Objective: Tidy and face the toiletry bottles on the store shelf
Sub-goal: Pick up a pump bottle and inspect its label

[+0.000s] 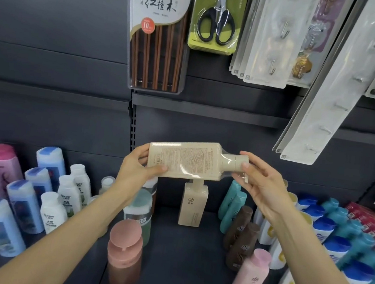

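Observation:
A beige shrink-wrapped bottle (191,159) lies sideways in the air above the dark shelf (182,258), its printed back label facing me and its cap pointing right. My left hand (137,166) grips its base end. My right hand (261,183) holds its cap end. Directly below stands a matching beige bottle (193,204), upright at the back of the shelf with its front label showing.
Pink, blue and white bottles (23,195) fill the shelf's left side. A rose pump bottle (125,254) and a green one stand at front centre. Brown, pink, teal and blue-capped bottles (321,231) crowd the right. Chopsticks (159,33), scissors and hook packs hang above.

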`<state>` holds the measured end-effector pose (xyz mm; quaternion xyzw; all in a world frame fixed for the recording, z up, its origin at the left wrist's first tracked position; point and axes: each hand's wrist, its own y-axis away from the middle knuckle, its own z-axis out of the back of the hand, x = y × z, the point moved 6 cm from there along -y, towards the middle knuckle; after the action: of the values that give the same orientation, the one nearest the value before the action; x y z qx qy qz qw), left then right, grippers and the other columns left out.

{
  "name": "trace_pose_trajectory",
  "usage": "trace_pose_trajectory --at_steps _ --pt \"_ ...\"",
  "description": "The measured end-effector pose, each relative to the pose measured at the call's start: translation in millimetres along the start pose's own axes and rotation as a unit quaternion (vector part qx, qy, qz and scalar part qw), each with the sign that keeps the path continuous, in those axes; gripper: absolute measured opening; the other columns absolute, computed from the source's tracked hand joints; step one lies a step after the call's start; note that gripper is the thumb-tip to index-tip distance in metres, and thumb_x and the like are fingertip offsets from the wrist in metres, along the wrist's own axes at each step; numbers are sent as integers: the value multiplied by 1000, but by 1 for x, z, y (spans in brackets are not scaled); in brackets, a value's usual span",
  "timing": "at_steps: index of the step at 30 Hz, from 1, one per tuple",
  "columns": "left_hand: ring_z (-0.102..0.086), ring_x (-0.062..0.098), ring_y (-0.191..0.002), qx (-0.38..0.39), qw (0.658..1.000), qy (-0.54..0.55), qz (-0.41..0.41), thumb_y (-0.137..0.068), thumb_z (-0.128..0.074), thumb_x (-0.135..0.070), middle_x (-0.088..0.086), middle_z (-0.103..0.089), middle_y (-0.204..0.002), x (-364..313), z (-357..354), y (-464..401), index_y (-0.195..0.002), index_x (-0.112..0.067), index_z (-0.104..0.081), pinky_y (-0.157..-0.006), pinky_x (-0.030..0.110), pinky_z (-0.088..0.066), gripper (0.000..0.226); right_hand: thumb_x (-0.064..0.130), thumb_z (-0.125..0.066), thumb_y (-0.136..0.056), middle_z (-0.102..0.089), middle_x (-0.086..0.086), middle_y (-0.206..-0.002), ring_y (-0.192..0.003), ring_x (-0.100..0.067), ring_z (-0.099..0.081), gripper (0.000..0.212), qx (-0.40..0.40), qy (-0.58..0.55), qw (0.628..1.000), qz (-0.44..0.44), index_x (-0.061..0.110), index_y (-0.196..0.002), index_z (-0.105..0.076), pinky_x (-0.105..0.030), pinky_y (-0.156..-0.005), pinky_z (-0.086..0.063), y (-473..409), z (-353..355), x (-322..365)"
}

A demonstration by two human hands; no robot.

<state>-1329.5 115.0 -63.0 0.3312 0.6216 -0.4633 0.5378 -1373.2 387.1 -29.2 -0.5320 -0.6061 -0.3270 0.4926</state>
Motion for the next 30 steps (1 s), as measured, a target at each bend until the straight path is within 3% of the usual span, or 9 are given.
trace_pose_trajectory --at_steps 2,5,10,11,13,16,20,24,30 --pt "-54 9 -114 3 999 -32 24 -68 -82 -14 -9 -55 -124 4 -3 0 -137 -15 -40 -98 29 -45 82 11 -65 -83 -68 -12 -106 -100 -21 -67 18 -49 19 999 1 8 -101 -67 -27 -73 -59 -1 -1 3" --pt "-50 9 -113 43 994 -85 55 -63 -86 -21 -10 -50 -121 14 -10 4 -142 -17 -32 -94 23 -42 96 15 -66 -85 -67 -13 -104 -93 -23 -69 11 -95 41 995 0 6 -92 -67 -27 -67 -59 -5 -4 9" --pt "-58 11 -106 39 993 -89 67 -61 -85 -6 -5 -60 -113 23 -12 6 -132 -13 -48 -78 17 -48 81 19 -67 -85 -67 -13 -98 -88 -21 -69 16 -123 62 990 -19 4 -92 -65 -27 -67 -60 -8 -5 13" --pt "-59 9 -102 34 994 -83 69 -62 -85 -5 -6 -61 -110 24 -12 6 -131 -12 -49 -76 18 -50 78 20 -67 -86 -67 -13 -98 -89 -21 -69 16 -125 58 990 -23 5 -92 -64 -28 -68 -60 -8 -5 12" --pt "-63 10 -94 27 995 -55 81 -64 -83 -5 -5 -63 -107 25 -12 4 -130 -10 -51 -80 35 -56 74 23 -65 -87 -67 -12 -98 -87 -20 -70 16 -121 49 991 -31 8 -92 -63 -30 -72 -60 -9 -5 12" --pt "-64 18 -85 19 994 -9 103 -67 -80 -2 1 -65 -103 28 -13 2 -124 -7 -53 -85 50 -50 63 25 -57 -93 -67 -11 -100 -93 -21 -69 19 -87 20 995 -38 8 -97 -61 -32 -83 -56 -10 -8 9" --pt "-57 25 -85 27 987 66 146 -75 -75 -4 11 -67 -97 41 -15 -1 -115 2 -58 -69 36 -42 43 12 -46 -97 -67 -12 -106 -105 -24 -64 21 -38 -74 996 -32 3 -106 -62 -32 -91 -54 -12 -10 6" --pt "-61 14 -81 53 981 80 166 -81 -69 -6 11 -65 -101 49 -20 -1 -113 4 -58 -58 18 -50 35 10 -51 -94 -63 -10 -120 -112 -19 -61 28 4 -13 1000 -10 5 -121 -56 -27 -92 -52 -16 -10 4" --pt "-66 13 -81 68 968 85 226 -84 -66 -13 7 -71 -87 62 -19 0 -94 4 -67 -68 18 -57 19 9 -63 -87 -68 -8 -110 -106 -17 -64 30 -21 143 989 44 12 -116 -63 -32 -92 -52 -18 -6 8"
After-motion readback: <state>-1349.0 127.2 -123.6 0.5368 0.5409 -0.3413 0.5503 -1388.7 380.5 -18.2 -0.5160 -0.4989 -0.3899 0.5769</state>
